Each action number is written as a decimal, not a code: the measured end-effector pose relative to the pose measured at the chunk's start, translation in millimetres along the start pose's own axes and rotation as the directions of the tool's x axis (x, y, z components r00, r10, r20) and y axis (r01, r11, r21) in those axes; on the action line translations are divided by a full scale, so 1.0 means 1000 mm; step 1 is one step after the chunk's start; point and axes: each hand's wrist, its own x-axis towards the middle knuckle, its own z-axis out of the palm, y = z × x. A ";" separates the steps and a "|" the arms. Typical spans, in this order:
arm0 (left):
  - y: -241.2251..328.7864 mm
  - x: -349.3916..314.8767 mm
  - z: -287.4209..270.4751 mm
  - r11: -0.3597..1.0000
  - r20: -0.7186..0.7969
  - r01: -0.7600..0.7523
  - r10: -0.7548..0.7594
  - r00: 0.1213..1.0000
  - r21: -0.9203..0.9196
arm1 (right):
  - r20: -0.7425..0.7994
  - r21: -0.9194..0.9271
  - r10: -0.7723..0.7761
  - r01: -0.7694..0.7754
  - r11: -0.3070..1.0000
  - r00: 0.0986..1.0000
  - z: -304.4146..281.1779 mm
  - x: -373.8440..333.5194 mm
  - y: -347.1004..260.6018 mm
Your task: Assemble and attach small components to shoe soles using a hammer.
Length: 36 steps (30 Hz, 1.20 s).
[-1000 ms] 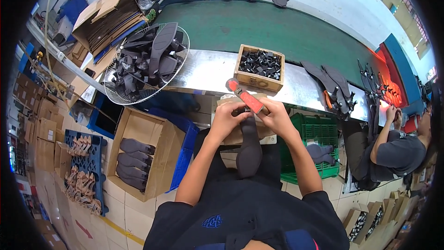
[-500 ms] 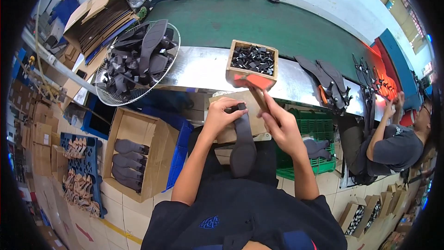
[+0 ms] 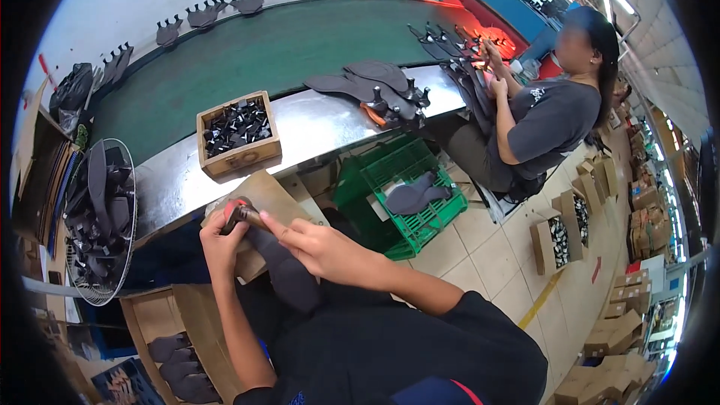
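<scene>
A dark grey shoe sole [image 3: 291, 274] lies slanted over my lap, its far end on a tan work board [image 3: 264, 193]. My left hand [image 3: 219, 246] is closed round that far end, where a small black heel piece showed earlier; the hammer and fingers now mostly hide it. In my right hand [image 3: 322, 249] is a hammer [image 3: 241, 214] with a reddish head, gripped by its handle. The hammer head is down at the sole's far end, right by my left fingers. Beyond the board stands a wooden box [image 3: 244, 157] of small black heel pieces.
A wire basket [image 3: 129, 244] of black soles and heels stands at left. Below it, a cardboard box [image 3: 154, 307] holds soles. More soles [image 3: 360, 86] with heels lie on the metal ledge beside a green conveyor [image 3: 300, 37]. At right sit a green crate [image 3: 412, 236] and a co-worker [image 3: 551, 131].
The view has swung to the right. My right hand has brought the hammer down from above onto the sole's far end, beside my left hand, which still holds there.
</scene>
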 end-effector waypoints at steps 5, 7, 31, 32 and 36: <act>-0.012 -0.014 -0.013 0.850 0.102 -0.119 0.078 0.992 0.514 | -0.153 0.006 -0.194 0.198 0.980 0.969 -0.021 0.005 -0.022; -0.011 -0.020 -0.007 0.725 0.152 -0.264 0.218 0.964 0.636 | -0.166 -0.130 -0.349 0.330 0.935 0.922 -0.045 -0.002 -0.044; 0.085 -0.073 -0.001 0.995 0.150 -0.103 0.102 0.983 -0.002 | -0.134 -0.237 -0.199 0.164 0.958 0.971 -0.019 0.024 0.010; 0.105 -0.084 -0.001 0.996 0.174 -0.058 0.068 0.982 -0.063 | -0.054 -0.274 -0.118 0.099 0.957 0.992 -0.015 0.024 0.016; 0.138 -0.103 -0.003 0.984 0.276 0.091 -0.046 0.960 -0.152 | 0.345 -0.663 -0.041 0.274 0.696 0.938 0.000 0.020 0.047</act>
